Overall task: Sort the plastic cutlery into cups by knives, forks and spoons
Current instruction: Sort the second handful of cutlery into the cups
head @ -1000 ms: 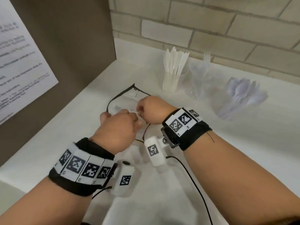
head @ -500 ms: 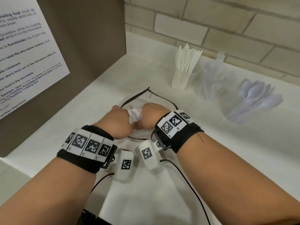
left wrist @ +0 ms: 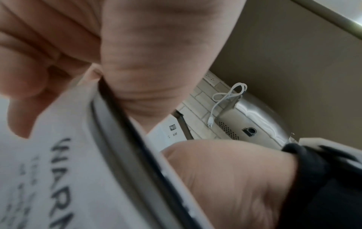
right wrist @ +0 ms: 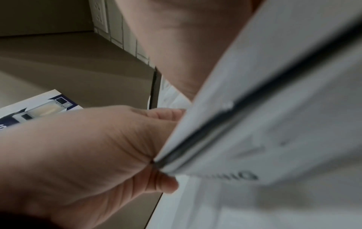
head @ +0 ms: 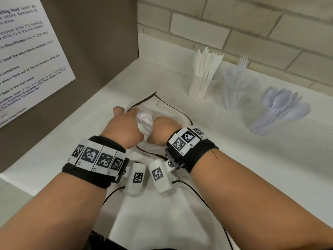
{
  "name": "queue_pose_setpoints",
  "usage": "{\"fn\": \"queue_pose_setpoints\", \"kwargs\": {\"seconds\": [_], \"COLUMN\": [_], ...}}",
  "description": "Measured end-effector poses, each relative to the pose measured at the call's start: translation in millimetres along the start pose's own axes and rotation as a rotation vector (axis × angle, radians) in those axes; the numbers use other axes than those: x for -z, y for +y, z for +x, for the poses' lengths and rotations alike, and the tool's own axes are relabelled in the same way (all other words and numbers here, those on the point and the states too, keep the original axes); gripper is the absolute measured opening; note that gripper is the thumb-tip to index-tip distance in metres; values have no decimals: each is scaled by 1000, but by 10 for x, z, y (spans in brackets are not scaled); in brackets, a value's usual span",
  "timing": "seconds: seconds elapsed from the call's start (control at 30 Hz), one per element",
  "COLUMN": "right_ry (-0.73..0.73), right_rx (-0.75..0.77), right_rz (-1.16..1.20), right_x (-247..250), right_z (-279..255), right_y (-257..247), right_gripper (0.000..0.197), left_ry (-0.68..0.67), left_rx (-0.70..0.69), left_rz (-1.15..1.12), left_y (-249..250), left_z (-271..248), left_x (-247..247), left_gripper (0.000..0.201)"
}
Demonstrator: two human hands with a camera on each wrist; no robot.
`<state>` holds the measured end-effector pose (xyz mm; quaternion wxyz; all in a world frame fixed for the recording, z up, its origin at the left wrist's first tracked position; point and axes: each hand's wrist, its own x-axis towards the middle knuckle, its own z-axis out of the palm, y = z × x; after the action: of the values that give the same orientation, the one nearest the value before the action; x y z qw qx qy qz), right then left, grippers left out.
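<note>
A clear plastic zip bag (head: 173,112) with a black zipper edge lies on the white counter, with white cutlery (head: 146,120) showing in its mouth. My left hand (head: 124,123) pinches the left side of the mouth between thumb and fingers; the zipper strip (right wrist: 195,139) runs into that pinch. My right hand (head: 164,126) is curled on the right side of the mouth, its fingertips hidden. At the back right stand a cup of white knives (head: 203,78), a clear cup of forks (head: 236,91) and a tilted cup of spoons (head: 273,112).
A brown side panel with a printed notice (head: 27,60) walls off the left. A brick wall (head: 234,24) runs along the back of the counter. Thin black cables (head: 189,184) trail from my wrist cameras over the counter in front.
My hands have drawn a little apart at the bag's mouth, so the white cutlery inside shows between them. The camera view has shifted, and the cups sit further right.
</note>
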<state>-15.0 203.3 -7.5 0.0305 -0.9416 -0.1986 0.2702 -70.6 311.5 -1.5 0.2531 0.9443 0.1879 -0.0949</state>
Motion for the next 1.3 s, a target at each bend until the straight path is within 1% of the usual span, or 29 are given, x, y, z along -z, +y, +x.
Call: {"fn": "queue_pose_setpoints", "kwargs": {"seconds": [0.07,0.17,0.2,0.27,0.33,0.4,0.47,0.53,0.6,0.67,0.73,0.77,0.8,0.87,0.93,1.0,1.1,1.2,1.23,1.3], "right_ry": [26,50,42,47,76,112,141,157,153,154,199,220,237,275,320,342,424,528,553,613], "right_rx": [13,95,124,164,182,188,203,227,251,260,296,314,332,365,376,394,457,470,492,548], "right_rz": [19,116,122,138,187,256,324,357,358,359,373,419,494,725,966,1141,1314,1565,1658,1800], "right_x": [-12,-17,-14,-8,12,29,30,20,15,34,62,75,89,99,121,164,275,378,419,512], "right_z": [-4,-41,-57,-82,-120,-135,-161,-173,-179,-196,-234,-252,-269,-296,-325,-340,-411,-448,-472,-516], "right_y": [26,71,83,110,131,157,171,186,209,222,224,224,217,216,227,256,292,340,355,399], "right_gripper": [32,48,47,34,23,18,16,8,16,16,15,11,12,22,32,38,28,29,31,32], "left_ry": [40,64,69,69,53,43,46,53,94,117,84,55,34,19,7,17,22,4,-2,-12], "left_rx": [1,24,32,54,55,44,2,-87,-181,-256,-301,-309,-303,-251,-206,-200,-208,-233,-242,-252], "left_rz": [-12,23,36,10,-10,-21,-34,-84,-203,-325,-319,-267,-193,-79,-6,59,127,207,229,280], "left_y": [-13,-15,-30,-79,-130,-161,-179,-211,-235,-233,-234,-233,-234,-214,-159,-95,-24,31,46,63], "left_z": [7,49,69,104,119,128,141,151,138,114,125,135,143,119,45,-28,-85,-167,-198,-236], "left_x": [32,82,94,120,128,121,116,122,147,179,189,188,189,189,177,177,196,190,186,169], "left_gripper": [62,49,50,58,64,66,65,62,59,62,70,71,68,63,70,80,88,88,90,102]}}
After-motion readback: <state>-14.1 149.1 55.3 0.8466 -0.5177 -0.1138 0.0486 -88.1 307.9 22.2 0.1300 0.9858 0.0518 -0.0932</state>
